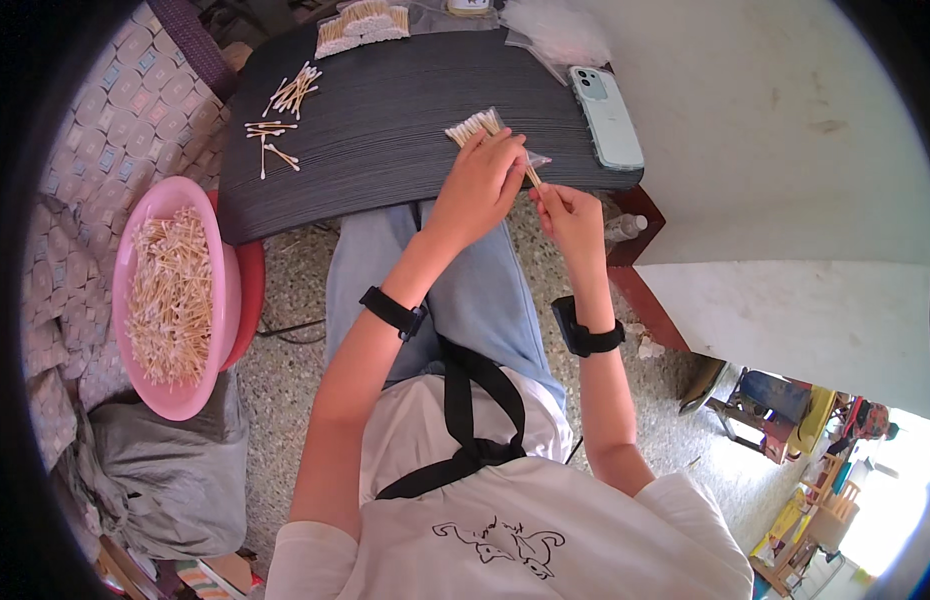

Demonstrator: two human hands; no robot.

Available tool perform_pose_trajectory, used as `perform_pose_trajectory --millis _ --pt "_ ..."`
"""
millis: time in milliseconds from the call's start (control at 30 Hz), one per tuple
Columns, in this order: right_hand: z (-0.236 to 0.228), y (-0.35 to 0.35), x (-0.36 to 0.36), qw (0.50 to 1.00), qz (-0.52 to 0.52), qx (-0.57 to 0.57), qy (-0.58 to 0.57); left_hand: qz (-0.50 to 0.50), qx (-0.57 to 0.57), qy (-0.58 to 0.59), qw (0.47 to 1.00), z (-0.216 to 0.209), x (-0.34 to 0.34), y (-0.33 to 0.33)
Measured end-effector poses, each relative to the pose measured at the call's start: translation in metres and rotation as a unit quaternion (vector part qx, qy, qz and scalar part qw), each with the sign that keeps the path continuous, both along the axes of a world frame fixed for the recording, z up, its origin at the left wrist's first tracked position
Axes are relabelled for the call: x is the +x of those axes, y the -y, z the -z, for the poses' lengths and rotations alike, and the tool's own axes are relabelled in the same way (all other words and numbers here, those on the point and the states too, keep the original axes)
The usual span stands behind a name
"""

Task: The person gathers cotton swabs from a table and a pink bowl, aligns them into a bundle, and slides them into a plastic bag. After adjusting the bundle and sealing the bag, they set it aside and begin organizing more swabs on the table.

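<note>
Over the near edge of the dark table (405, 120), my left hand (477, 188) is closed on a small clear plastic bag of cotton swabs (473, 127); white tips stand in a row beyond its fingers. Just to the right, my right hand (571, 215) pinches a few cotton swabs (532, 175) by their wooden sticks, close to the bag's near end. Part of the bag and its contents is hidden under my left fingers. Loose cotton swabs (295, 90) lie scattered at the table's left.
A pink basin (232, 300) heaped with cotton swabs stands left of the table. Packed bundles of swabs (360, 28) sit at the far edge, near a pile of clear plastic bags (560, 30). A pale phone (610, 120) lies on the right, with a plastic bottle (625, 228) below.
</note>
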State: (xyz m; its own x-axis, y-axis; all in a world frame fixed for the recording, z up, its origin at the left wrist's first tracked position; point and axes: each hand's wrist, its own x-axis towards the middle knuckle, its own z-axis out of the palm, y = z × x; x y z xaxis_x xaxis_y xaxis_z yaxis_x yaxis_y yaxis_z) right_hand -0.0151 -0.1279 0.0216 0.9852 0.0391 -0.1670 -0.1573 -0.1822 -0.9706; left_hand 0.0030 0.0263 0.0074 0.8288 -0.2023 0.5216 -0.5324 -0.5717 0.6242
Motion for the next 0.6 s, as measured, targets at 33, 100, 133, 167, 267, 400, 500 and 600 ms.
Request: perform_pose_trajectory --millis 33,100,133,167,267,400,500,600 --pt "0.001 -0.001 0.001 1.0 0.0 0.0 0.0 0.0 0.0 0.0 1.0 0.0 0.0 0.0" --pt "0.001 -0.003 0.002 0.999 0.005 0.036 -0.006 0.01 -0.002 -0.013 1.0 -0.001 -0.001 -0.002" --pt "-0.001 -0.004 0.003 0.999 0.005 0.036 -0.006 0.009 -0.002 -0.013 1.0 -0.001 -0.001 -0.002" --pt "-0.003 -0.004 0.005 0.997 0.004 0.073 -0.036 0.01 -0.008 -0.007 1.0 -0.001 -0.001 -0.003" --pt "-0.003 -0.004 0.011 0.995 -0.006 0.086 -0.049 0.006 -0.016 0.012 1.0 -0.002 0.0 -0.001" --pt "-0.005 -0.007 0.011 1.0 -0.001 0.02 -0.002 -0.002 -0.026 0.033 0.999 -0.002 0.0 -0.002" --pt "-0.008 -0.007 0.011 0.999 0.025 0.016 0.021 -0.022 -0.022 0.06 0.998 0.001 0.001 -0.001" --pt "-0.011 -0.014 0.011 0.98 0.03 -0.148 0.126 -0.021 -0.018 0.025 0.999 0.001 0.001 -0.003"
